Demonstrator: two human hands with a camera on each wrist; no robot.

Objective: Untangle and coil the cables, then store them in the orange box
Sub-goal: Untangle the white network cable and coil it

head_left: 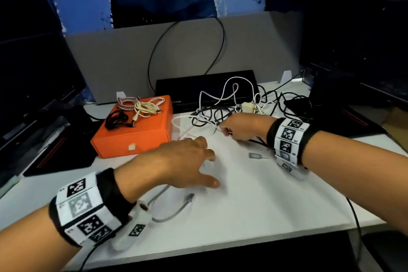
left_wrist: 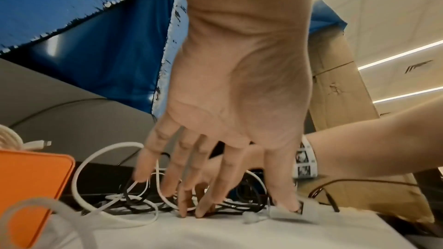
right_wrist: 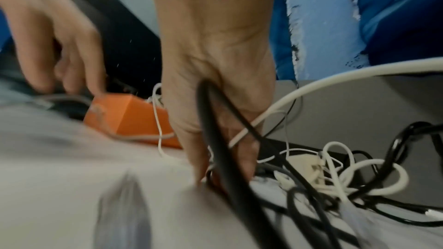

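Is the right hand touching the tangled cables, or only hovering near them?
Touching. In the right wrist view, the right hand has its fingers curled round a black cable running from the tangled cables; the head view agrees.

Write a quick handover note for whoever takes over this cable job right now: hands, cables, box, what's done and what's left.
Left hand: open, fingers spread over the white table, holding nothing.
Right hand: curled on a black cable at the edge of the tangle.
Orange box: left of the tangle, looks closed; three coiled cables lie on its lid.
Grey cable: loose near the left wrist.
Done: three coils made.
Left: untangle and coil the rest, then put everything inside the box.
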